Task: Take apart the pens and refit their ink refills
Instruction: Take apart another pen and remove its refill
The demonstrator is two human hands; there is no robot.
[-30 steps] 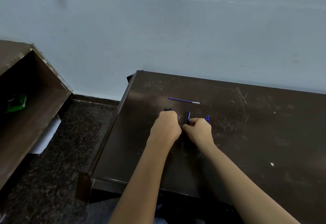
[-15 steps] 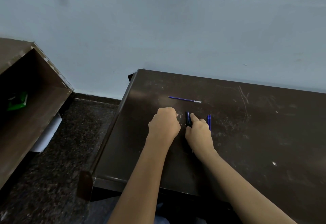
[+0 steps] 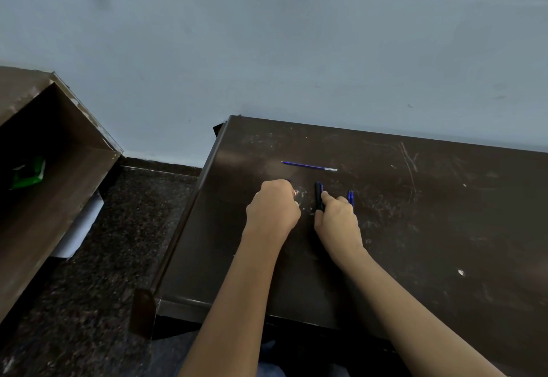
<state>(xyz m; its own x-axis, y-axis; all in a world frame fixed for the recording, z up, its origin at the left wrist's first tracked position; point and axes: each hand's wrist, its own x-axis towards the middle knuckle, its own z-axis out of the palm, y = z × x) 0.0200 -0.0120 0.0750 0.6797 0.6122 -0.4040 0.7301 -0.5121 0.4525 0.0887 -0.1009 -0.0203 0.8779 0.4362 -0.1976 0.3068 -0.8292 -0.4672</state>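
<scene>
Well inside table edge (image 3: 194, 216): left hand (image 3: 272, 209), right hand (image 3: 338, 221) on pen (image 3: 318, 194).

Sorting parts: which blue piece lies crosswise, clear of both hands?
The thin blue refill, farthest back; the pens at the right hand point away.

I see a scratched dark brown wooden table (image 3: 444, 228) against a pale blue painted wall (image 3: 267, 65) — left of it, an open brown wooden cabinet (image 3: 68, 151) holds a green packet (image 3: 28, 172).
</scene>
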